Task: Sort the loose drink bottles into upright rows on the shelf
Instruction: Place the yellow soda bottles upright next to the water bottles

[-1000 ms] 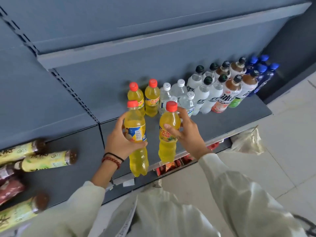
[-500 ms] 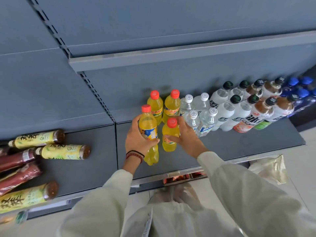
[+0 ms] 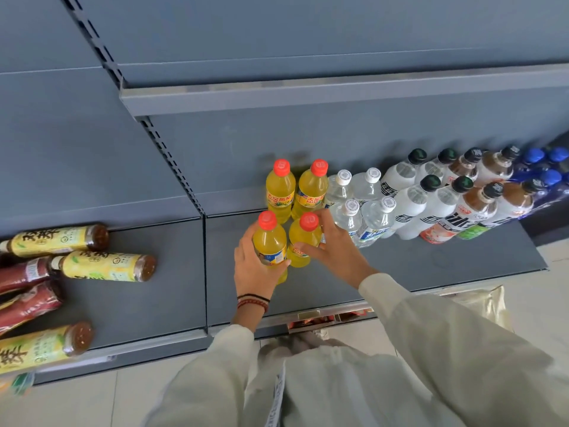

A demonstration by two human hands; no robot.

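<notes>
On the shelf (image 3: 400, 272), both hands grip yellow bottles (image 3: 269, 241); best set them squarely upright behind the front pair's line.

Left hand (image 3: 252, 266) wraps one, right hand (image 3: 332, 245) the other.

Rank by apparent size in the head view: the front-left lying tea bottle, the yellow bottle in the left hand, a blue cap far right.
1. Tea bottle, partly cropped and nearest the camera.
2. Yellow bottle gripped by the left hand.
3. Blue cap, clearly smallest.
</notes>
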